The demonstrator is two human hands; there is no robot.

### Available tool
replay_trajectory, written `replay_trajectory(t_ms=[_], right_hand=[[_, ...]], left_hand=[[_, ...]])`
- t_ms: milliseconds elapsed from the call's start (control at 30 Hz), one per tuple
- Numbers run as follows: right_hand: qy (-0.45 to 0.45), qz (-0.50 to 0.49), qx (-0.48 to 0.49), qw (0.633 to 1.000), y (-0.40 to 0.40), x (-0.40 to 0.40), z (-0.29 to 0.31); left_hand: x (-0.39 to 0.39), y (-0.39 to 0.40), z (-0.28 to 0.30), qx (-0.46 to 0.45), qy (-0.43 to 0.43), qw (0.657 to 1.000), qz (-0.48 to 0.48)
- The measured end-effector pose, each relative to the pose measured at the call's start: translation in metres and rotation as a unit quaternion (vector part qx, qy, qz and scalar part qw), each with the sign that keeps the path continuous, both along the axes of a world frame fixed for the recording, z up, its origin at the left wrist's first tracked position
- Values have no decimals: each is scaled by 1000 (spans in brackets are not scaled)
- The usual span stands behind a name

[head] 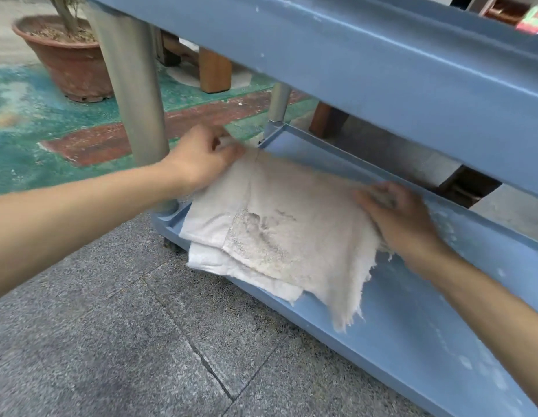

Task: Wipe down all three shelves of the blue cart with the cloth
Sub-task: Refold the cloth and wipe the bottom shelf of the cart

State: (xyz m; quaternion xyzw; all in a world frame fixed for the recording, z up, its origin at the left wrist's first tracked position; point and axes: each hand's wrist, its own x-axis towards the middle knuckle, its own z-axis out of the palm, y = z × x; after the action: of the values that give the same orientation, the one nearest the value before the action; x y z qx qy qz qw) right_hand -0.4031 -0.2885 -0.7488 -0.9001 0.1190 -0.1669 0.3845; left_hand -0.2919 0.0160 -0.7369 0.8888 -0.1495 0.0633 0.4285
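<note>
Setting: grey speckled stone floor outdoors, with green and red painted ground behind and a terracotta plant pot at the far left.
Left hand: the left hand pinches the far corner of the worn off-white cloth, fingers closed on the fabric near the shelf's end.
Right hand: the right hand is curled down onto the cloth's right edge, gripping or pressing it; which one I cannot tell.
Cloth: spread and partly folded on the lowest shelf of the blue plastic cart, its frayed edge hanging over the front rim.
Cart: the shelf above overhangs; a grey metal post stands at the near corner.
Shelf state: pale dusty smears show to the right of the cloth.
Step, as I judge it: flattening the cloth to wipe the bottom shelf.
Doing it well: keep it flat under both palms, drag it rightward through the smears, and work into the corners along the raised rim.
</note>
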Motion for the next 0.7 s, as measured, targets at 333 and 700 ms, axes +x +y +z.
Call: replay_trajectory(t_ms=[333,700], right_hand=[[-43,305,-341,888,35,23,-103],[-3,611,-364,703,91,97,-117]], left_hand=[[20,0,-74,151,156,976,17],[40,0,-86,-90,308,947,22]])
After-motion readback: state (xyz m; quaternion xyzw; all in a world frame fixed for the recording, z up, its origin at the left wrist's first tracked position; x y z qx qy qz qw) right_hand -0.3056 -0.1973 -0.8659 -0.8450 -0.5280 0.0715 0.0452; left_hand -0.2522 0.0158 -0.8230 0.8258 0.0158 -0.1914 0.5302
